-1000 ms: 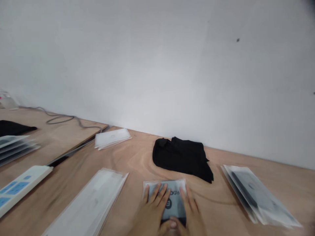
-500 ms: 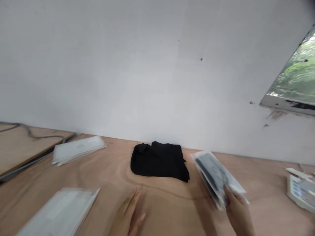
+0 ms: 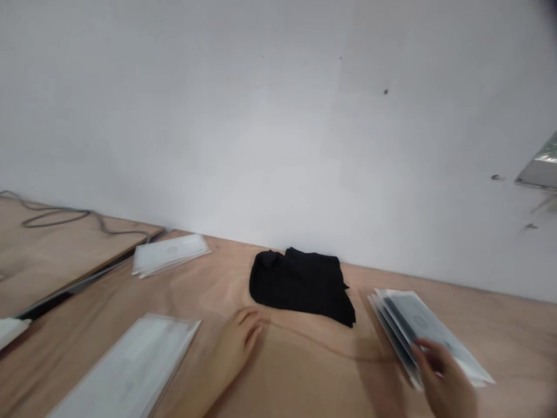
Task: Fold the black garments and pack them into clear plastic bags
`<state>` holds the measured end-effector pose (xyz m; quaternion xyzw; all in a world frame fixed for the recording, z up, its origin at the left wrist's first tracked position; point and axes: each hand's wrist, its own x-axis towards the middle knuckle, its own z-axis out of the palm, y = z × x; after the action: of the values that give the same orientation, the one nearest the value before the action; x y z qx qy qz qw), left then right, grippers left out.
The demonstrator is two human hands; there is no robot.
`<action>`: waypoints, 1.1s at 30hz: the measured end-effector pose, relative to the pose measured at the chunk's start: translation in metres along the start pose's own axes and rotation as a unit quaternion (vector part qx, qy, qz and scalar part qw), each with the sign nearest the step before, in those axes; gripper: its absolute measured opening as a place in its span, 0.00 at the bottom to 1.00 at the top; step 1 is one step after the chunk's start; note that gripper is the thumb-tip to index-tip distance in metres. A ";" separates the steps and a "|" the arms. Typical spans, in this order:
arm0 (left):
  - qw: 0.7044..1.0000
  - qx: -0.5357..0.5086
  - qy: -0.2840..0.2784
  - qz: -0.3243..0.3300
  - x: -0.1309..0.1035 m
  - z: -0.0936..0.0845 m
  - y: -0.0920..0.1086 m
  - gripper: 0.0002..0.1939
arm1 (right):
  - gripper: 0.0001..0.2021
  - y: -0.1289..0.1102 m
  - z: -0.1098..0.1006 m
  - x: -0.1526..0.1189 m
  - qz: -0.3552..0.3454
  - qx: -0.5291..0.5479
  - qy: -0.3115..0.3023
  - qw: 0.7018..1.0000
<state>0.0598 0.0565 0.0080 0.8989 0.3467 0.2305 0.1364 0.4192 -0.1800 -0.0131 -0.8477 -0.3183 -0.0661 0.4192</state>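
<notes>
The right hand [image 3: 446, 374] touches packets [image 3: 429, 325], whether gripping cannot be told; the left hand [image 3: 237, 339], loosely unclenched, is near the cloth [image 3: 302, 281].

Grey-and-white packets [image 3: 430, 318] (darker along one side), whitish sleeves [image 3: 130, 366], black cloth [image 3: 300, 284], brown wood-grained table [image 3: 317, 377], grey wall [image 3: 243, 116]

A looped grey cable [image 3: 89, 212] — near the pale wall [image 3: 278, 122].

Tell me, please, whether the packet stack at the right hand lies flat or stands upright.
Flat: the packet stack lies broad face up on the table.
</notes>
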 end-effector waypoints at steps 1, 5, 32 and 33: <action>1.000 0.027 -0.012 0.011 0.014 -0.003 -0.002 0.16 | 0.16 -0.015 0.014 0.003 -0.057 -0.023 -0.043 0.997; 0.995 0.083 -0.047 0.035 0.062 -0.003 -0.011 0.14 | 0.18 -0.059 0.072 0.014 -0.208 -0.065 -0.138 0.966; 0.983 0.107 -0.110 0.103 0.090 -0.021 -0.017 0.18 | 0.17 -0.069 0.086 0.042 -0.251 -0.065 -0.137 0.956; 0.984 0.106 -0.102 0.103 0.090 -0.026 -0.014 0.18 | 0.17 -0.072 0.084 0.043 -0.255 -0.061 -0.136 0.955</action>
<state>0.0972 0.1308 0.0530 0.9580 0.2590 0.1126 0.0506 0.3972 -0.0644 -0.0025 -0.7636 -0.5730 -0.0737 0.2884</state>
